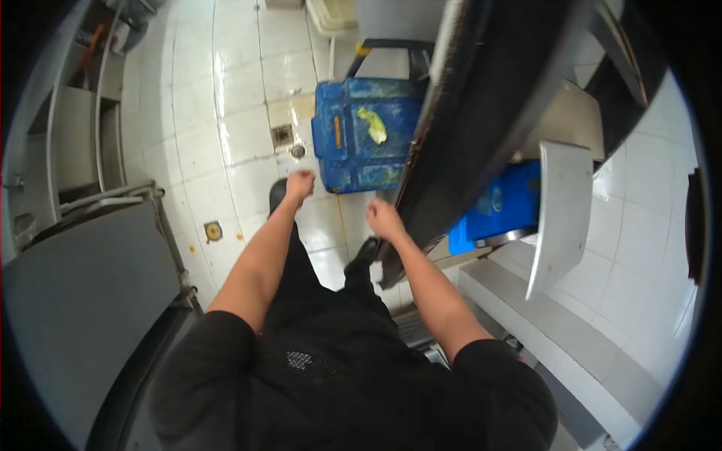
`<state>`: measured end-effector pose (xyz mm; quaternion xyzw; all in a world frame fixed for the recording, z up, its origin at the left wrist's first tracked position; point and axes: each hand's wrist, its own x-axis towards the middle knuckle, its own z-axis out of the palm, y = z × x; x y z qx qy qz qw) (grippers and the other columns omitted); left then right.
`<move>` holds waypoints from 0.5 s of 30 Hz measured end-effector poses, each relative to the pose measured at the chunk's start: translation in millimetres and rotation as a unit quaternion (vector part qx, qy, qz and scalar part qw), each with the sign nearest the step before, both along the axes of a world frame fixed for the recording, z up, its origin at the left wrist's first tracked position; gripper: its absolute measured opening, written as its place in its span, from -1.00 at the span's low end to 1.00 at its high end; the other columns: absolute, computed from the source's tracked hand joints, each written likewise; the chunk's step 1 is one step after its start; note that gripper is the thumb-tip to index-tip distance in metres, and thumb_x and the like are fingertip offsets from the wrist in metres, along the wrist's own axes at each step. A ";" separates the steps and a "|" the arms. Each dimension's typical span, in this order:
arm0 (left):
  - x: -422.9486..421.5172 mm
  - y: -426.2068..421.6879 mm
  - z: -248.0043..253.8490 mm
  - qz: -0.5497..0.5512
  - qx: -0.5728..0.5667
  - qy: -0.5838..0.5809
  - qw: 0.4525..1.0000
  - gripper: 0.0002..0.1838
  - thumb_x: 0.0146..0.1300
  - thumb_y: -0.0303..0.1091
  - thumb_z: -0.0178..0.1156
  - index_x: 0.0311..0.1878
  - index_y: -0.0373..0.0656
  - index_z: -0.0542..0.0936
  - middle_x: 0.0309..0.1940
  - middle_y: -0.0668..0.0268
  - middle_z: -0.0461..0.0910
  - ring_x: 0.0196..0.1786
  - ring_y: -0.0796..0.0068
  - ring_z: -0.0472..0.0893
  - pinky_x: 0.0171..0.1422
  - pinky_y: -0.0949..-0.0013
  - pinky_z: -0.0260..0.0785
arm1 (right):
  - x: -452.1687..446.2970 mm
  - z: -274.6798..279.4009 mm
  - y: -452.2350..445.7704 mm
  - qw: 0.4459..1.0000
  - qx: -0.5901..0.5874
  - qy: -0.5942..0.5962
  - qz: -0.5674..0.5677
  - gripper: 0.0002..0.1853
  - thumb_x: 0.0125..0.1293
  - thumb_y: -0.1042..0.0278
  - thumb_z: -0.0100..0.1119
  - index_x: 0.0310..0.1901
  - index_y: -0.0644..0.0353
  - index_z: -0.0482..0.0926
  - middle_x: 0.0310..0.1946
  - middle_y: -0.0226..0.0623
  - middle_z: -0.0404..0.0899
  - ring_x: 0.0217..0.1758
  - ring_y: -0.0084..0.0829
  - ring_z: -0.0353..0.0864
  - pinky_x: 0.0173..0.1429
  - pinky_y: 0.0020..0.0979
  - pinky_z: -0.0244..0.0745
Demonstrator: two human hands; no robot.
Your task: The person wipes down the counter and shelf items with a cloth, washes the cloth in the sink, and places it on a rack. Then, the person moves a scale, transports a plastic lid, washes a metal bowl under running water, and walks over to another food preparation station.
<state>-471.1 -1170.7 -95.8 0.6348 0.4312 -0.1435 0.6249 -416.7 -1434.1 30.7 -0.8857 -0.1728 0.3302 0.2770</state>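
Observation:
A blue lidded crate (361, 169) lies on the tiled floor in front of me, its lid worn and stained. On the lid rest a yellow-green leaf-like scrap (372, 125) and, further left, a narrow orange-brown strip (338, 131). My left hand (301, 185) hangs just off the crate's near left corner, fingers curled in, with nothing seen in it. Below the crate's near edge, beside the dark panel, is my right hand (385, 219), also curled closed with no object showing. Neither hand touches the crate.
A tall dark panel (481, 98) rises close on the right. Beyond it are a blue bin (504, 207) and a pale board (560, 210). Grey metal counters (98, 278) stand on the left. Floor drains (282, 135) and wet-looking tiles (241, 98) lie ahead.

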 end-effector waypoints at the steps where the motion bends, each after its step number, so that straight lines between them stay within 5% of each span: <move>1: 20.8 7.3 17.8 0.017 -0.025 0.002 1.000 -0.82 0.30 -0.31 0.17 -0.16 -0.20 0.63 -0.47 0.38 0.56 -0.40 0.54 0.54 -0.35 0.42 0.46 | 5.4 -17.2 11.9 0.998 -0.045 0.012 -0.048 -0.79 0.23 0.30 0.09 -0.22 0.25 0.59 -0.30 0.04 0.64 -0.15 0.08 0.62 -0.04 -0.08 0.51; 2: 33.3 19.9 -35.1 -0.045 0.085 -0.044 0.994 -0.73 0.29 -0.28 0.17 -0.05 -0.23 0.64 -0.39 0.32 0.63 -0.38 0.55 0.57 -0.33 0.42 0.48 | 9.6 -28.8 24.4 0.988 -0.093 0.058 -0.110 -0.71 0.24 0.29 0.12 -0.09 0.29 0.57 -0.17 0.11 0.62 -0.10 0.10 0.62 0.00 -0.09 0.51; 4: 82.5 46.9 5.8 -0.069 0.218 -0.062 0.972 -0.63 0.22 -0.23 0.21 0.02 -0.27 0.62 -0.10 0.06 0.67 -0.08 0.15 0.66 0.01 0.22 0.49 | -1.6 -91.7 34.2 0.934 -0.134 0.036 -0.330 -0.68 0.35 0.23 0.12 -0.06 0.35 0.51 -0.12 -0.01 0.61 -0.27 -0.13 0.66 -0.18 -0.22 0.60; 5: 105.1 61.3 -3.3 -0.061 0.253 -0.110 0.959 -0.57 0.21 -0.22 0.20 0.10 -0.24 0.58 -0.01 -0.02 0.62 0.08 -0.05 0.58 0.21 0.17 0.39 | -2.8 -97.1 43.7 0.929 -0.139 0.044 -0.340 -0.68 0.35 0.23 0.12 -0.06 0.35 0.51 -0.12 -0.01 0.61 -0.27 -0.13 0.66 -0.18 -0.22 0.60; 7: 158.9 90.6 -0.2 -0.084 0.279 -0.144 0.946 -0.47 0.22 -0.22 0.19 0.23 -0.24 0.47 0.08 -0.07 0.56 0.15 -0.05 0.54 0.27 0.15 0.36 | -3.2 -99.9 60.4 0.757 -0.008 0.217 -0.616 -0.60 0.43 0.15 0.09 0.01 0.41 0.44 -0.10 -0.06 0.53 -0.34 -0.21 0.60 -0.22 -0.26 0.63; 8: 189.5 107.5 -27.3 -0.124 0.300 -0.190 0.927 -0.47 0.23 -0.20 0.20 0.23 -0.24 0.47 0.09 -0.08 0.56 0.17 -0.06 0.53 0.28 0.15 0.35 | -8.7 -109.5 65.5 0.745 -0.011 0.220 -0.629 -0.60 0.43 0.15 0.09 0.01 0.41 0.44 -0.10 -0.06 0.53 -0.34 -0.21 0.60 -0.22 -0.26 0.63; 10: 237.9 121.5 -22.9 -0.167 0.267 -0.182 0.932 -0.50 0.28 -0.16 0.17 0.24 -0.19 0.49 0.11 -0.07 0.55 0.18 -0.03 0.54 0.27 0.17 0.35 | -21.4 -132.9 74.2 0.679 0.175 0.204 -0.683 -0.54 0.45 0.14 0.07 0.02 0.53 0.43 -0.09 -0.01 0.57 -0.19 -0.22 0.65 -0.14 -0.27 0.65; 12: 265.1 124.7 -21.2 -0.216 0.251 -0.172 0.928 -0.53 0.30 -0.15 0.15 0.21 -0.18 0.53 0.10 -0.07 0.55 0.17 -0.01 0.55 0.27 0.17 0.35 | -17.3 -143.6 88.9 0.653 0.170 0.192 -0.713 -0.60 0.45 0.19 0.08 -0.03 0.50 0.45 -0.18 -0.08 0.58 -0.26 -0.26 0.63 -0.22 -0.21 0.65; 15: 279.3 110.4 -14.3 -0.335 0.173 -0.096 0.921 -0.53 0.32 -0.03 0.06 0.09 -0.19 0.61 0.08 -0.19 0.53 0.18 -0.12 0.51 0.29 0.11 0.33 | -13.7 -143.6 94.3 0.536 0.208 0.164 -0.802 -0.51 0.36 0.10 0.22 -0.01 0.47 0.44 -0.22 -0.08 0.60 -0.30 -0.21 0.63 -0.18 -0.11 0.62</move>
